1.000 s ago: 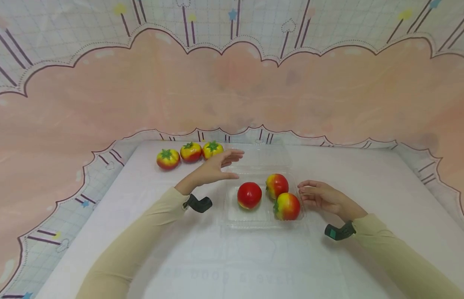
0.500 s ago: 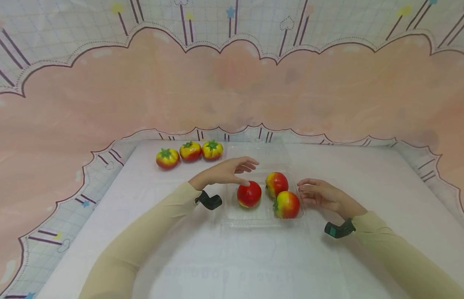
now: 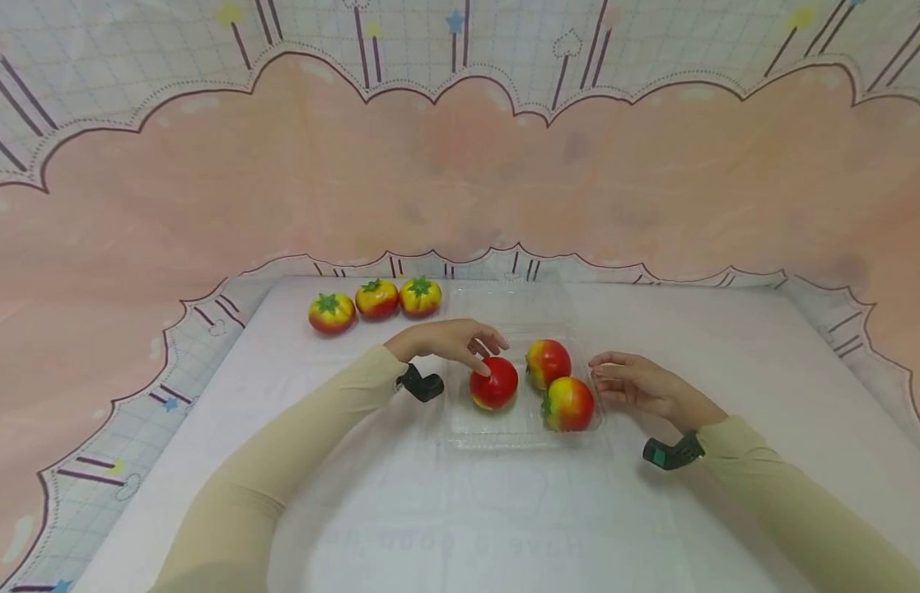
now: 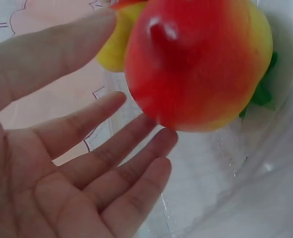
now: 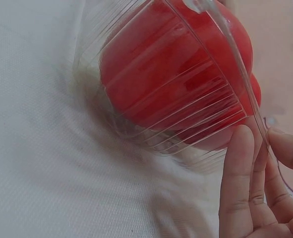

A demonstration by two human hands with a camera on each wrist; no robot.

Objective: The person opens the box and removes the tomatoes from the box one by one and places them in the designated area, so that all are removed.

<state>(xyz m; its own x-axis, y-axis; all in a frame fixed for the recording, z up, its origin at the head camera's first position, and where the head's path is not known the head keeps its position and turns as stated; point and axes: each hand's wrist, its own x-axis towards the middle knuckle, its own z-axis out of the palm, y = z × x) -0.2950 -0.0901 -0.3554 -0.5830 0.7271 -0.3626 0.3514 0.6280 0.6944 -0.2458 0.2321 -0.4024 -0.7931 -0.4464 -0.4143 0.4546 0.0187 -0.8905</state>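
My left hand [image 3: 452,339] is over the left part of a clear plastic container [image 3: 497,441], its thumb overlapping a round red fruit [image 3: 497,387]. In the left wrist view the fingers [image 4: 121,173] spread loosely, with tips right at the fruit's lower side; a green leafy top shows on its far side. Two red-and-yellow fruits, one behind [image 3: 550,362] and one in front [image 3: 571,405], sit in the container's right part. At the right side, my right hand [image 3: 637,387] pinches the container's rim between thumb and fingers [image 5: 238,183].
Three more red-and-yellow fruits with green star-shaped tops, left [image 3: 331,314], middle [image 3: 377,300] and right [image 3: 420,297], stand in a row at the table's back left. The container's lid [image 3: 511,303] lies folded back behind it. A patterned cloth [image 3: 460,181] hangs behind the table.
My left hand has moved right and lowered from the container's left side to the red fruit, its thumb coming over it. The right hand stays at the rim.
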